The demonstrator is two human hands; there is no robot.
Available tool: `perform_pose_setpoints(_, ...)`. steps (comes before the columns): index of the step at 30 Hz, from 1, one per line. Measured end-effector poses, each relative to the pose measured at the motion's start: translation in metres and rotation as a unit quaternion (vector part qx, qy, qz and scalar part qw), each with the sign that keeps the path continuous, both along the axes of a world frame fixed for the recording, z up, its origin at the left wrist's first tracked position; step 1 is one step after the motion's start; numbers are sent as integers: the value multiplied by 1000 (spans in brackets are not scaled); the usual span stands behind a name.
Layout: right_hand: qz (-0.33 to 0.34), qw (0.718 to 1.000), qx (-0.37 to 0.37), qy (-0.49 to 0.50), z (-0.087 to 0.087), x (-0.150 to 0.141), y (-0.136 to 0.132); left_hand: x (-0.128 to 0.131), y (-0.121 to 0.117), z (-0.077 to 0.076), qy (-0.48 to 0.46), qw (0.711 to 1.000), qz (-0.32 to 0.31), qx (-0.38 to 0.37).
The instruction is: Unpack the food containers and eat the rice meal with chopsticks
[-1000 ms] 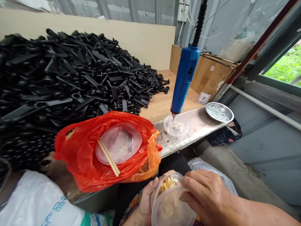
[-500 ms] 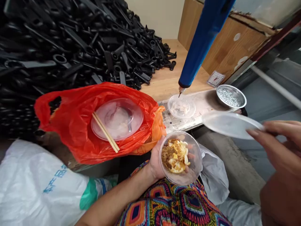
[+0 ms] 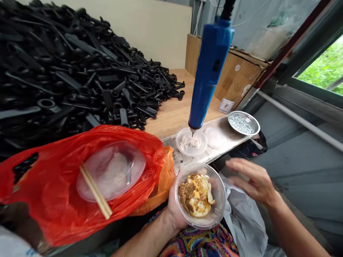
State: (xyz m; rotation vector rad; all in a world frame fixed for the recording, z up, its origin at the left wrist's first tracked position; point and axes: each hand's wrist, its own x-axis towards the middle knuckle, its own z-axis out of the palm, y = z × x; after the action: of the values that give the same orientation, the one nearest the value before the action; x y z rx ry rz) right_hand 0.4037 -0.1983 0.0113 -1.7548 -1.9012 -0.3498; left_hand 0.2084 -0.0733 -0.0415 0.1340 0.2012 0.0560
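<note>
Above the patterned cloth (image 3: 198, 246) of the lap, I see the left hand (image 3: 175, 210) curved under the clear bowl (image 3: 219, 194), probably to keep the egg dish (image 3: 197, 196) from spilling. The right hand (image 3: 253, 180) is open, a little blurred and empty, near the bowl. The chopsticks (image 3: 95, 191) rest across the covered container (image 3: 115, 173) in the red bag (image 3: 61, 182), perhaps to stay clean. The bowl's mouth faces upward; being round, it has no clear long axis. The chopsticks slant down toward the bowl's side.

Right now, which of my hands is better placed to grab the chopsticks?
Probably your right hand: it looks empty. Your left hand holds the food container, though it's nearer the chopsticks.
</note>
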Motion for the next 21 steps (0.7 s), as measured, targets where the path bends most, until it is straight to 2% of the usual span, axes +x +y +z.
perform_pose_setpoints(2, 112, 986, -27, 118, 11, -18, -13, 9, 1, 0, -15, 1000, -12, -18)
perform_pose_setpoints(4, 156, 969, -43, 186, 15, -28, -21, 14, 1, -5, -24, 998, -28, -50)
perform_pose_setpoints(8, 132, 975, -30, 176, 13, -29, -25, 22, 0, -13, -31, 996, -7, -80)
perform_pose_setpoints(12, 109, 984, 0, 141, 9, -25, -27, 39, -2, 1, -34, 995, -24, -92)
perform_pose_setpoints(14, 75, 987, 23, 138, 6, -22, -31, 49, -3, 9, -14, 996, -24, -89)
perform_pose_setpoints(16, 17, 990, 57, 130, 1, -15, -34, 55, -5, 11, -27, 998, -5, -51)
perform_pose_setpoints(19, -95, 985, 99, 108, -6, 4, -31, 46, -9, 6, -41, 997, -20, 62)
perform_pose_setpoints(21, -165, 974, 119, 96, -12, 22, -23, 27, -12, 4, -19, 983, -81, 165)
